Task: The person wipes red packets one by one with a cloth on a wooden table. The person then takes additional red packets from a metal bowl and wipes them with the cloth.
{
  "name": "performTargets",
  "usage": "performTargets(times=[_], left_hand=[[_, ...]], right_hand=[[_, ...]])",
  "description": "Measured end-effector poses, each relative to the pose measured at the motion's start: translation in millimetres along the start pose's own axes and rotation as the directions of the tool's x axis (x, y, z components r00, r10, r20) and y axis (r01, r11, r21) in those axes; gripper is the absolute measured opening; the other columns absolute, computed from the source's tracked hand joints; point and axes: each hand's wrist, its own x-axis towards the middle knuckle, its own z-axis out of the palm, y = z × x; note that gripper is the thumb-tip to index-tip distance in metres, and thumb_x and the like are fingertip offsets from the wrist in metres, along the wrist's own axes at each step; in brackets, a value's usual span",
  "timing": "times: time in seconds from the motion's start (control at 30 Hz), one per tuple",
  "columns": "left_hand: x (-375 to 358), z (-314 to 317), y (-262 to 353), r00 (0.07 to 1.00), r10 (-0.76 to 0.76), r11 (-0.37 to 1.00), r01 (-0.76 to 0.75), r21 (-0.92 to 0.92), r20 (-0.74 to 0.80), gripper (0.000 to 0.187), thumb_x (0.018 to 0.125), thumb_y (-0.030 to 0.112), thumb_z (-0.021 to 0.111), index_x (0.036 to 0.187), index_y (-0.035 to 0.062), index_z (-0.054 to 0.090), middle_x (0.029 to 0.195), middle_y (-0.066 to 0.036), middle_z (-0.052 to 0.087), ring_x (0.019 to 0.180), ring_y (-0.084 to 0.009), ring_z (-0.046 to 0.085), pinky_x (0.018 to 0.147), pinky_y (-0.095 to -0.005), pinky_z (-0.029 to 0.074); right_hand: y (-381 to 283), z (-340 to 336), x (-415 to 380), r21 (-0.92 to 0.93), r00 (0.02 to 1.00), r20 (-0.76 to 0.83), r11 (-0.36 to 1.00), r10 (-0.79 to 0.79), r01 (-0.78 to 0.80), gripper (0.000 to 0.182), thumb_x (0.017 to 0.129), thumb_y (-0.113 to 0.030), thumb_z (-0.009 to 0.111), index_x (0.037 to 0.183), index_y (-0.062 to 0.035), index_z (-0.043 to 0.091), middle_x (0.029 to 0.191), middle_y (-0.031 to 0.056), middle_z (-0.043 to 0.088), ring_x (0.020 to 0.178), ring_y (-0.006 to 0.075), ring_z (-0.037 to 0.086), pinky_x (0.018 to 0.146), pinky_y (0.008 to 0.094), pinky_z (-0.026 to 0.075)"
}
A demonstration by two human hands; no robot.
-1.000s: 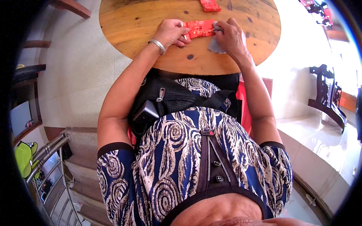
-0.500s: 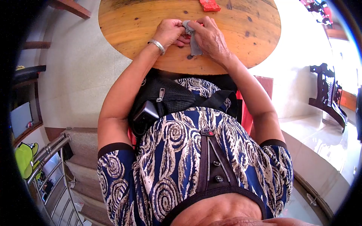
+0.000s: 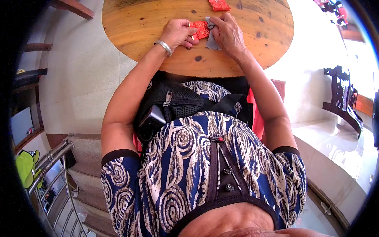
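My left hand (image 3: pixel 179 33) grips a small flat red packet (image 3: pixel 200 30) with a printed pattern by its left end, holding it over the wooden table (image 3: pixel 146 35). Bunched in the fingers of my right hand (image 3: pixel 229 35) is a grey cloth (image 3: pixel 212 42), touching the packet's right end. One part of the cloth hangs down below the fingers. A second red packet (image 3: pixel 219 5) lies at the table's far side, beyond my right hand.
A black bag (image 3: pixel 173 100) with a dark device (image 3: pixel 153 119) rests on my lap under the table edge. To the lower left are a metal railing (image 3: pixel 51 154) and steps (image 3: pixel 87 158). A dark carved wooden chair (image 3: pixel 344 98) stands at the right.
My right hand has shifted slightly right with the grey cloth, uncovering much more of the red packet. My left hand has kept its place.
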Motion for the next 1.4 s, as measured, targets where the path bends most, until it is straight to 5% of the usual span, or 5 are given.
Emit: performTargets(times=[0.27, 0.47, 0.63, 0.77, 1.4], left_hand=[[-0.5, -1.3, 0.8, 1.0, 0.001, 1.0, 0.0, 0.018, -0.008, 0.013, 0.09, 0.011, 0.062, 0.082, 0.0024, 0.056, 0.077, -0.009, 0.067, 0.068, -0.0185, 0.071, 0.047, -0.0232, 0.055], [1.3, -3.8, -2.6, 1.0, -0.021, 0.998, 0.02, 0.058, 0.02, 0.017, 0.091, 0.019, 0.062, 0.097, 0.0034, 0.061, 0.085, -0.007, 0.068, 0.07, -0.0148, 0.07, 0.052, -0.0225, 0.056], [-0.2, -3.9, -2.2, 0.999, -0.012, 1.0, 0.011, 0.024, 0.036, 0.016, 0.091, 0.018, 0.06, 0.099, 0.0041, 0.061, 0.087, -0.007, 0.068, 0.07, -0.0147, 0.07, 0.053, -0.0241, 0.057], [2.4, -3.9, -3.7, 1.0, 0.02, 1.0, -0.02, 0.017, 0.021, 0.012, 0.091, 0.015, 0.059, 0.09, 0.0032, 0.06, 0.084, -0.009, 0.067, 0.069, -0.0182, 0.071, 0.051, -0.0241, 0.056], [3.7, -5.8, -0.1, 0.999, -0.024, 1.0, 0.025, -0.014, 0.031, 0.011, 0.089, 0.013, 0.063, 0.088, 0.0033, 0.059, 0.08, -0.007, 0.066, 0.066, -0.0168, 0.07, 0.051, -0.0267, 0.057]], right_hand=[[13.7, -13.0, -2.0, -0.116, 0.998, 0.017, 0.992, 0.058, -0.056, 0.024, 0.077, -0.014, 0.063, 0.101, -0.0145, 0.067, 0.097, 0.0137, 0.056, 0.098, 0.0326, 0.057, 0.08, 0.0446, 0.051], [10.5, -35.7, -7.4, -0.08, 0.977, 0.088, 0.979, 0.194, -0.187, 0.026, 0.077, -0.011, 0.063, 0.102, -0.0113, 0.067, 0.094, 0.0146, 0.057, 0.091, 0.032, 0.061, 0.078, 0.043, 0.051], [-7.7, -34.1, -6.6, 0.324, 0.993, 0.096, 0.945, -0.072, 0.037, 0.033, 0.074, -0.006, 0.064, 0.107, -0.0094, 0.065, 0.094, 0.0132, 0.056, 0.087, 0.0308, 0.061, 0.073, 0.0395, 0.052], [-29.9, -19.2, -13.1, 0.255, 0.959, 0.096, 0.938, -0.265, 0.234, 0.041, 0.073, -0.006, 0.065, 0.113, -0.0122, 0.06, 0.098, 0.0125, 0.055, 0.093, 0.032, 0.058, 0.077, 0.0406, 0.051], [0.0, -22.6, -8.9, 0.127, 0.995, 0.1, 0.992, -0.022, 0.009, 0.035, 0.072, -0.009, 0.066, 0.106, -0.0079, 0.059, 0.099, 0.0148, 0.055, 0.091, 0.0367, 0.059, 0.08, 0.0442, 0.05]])
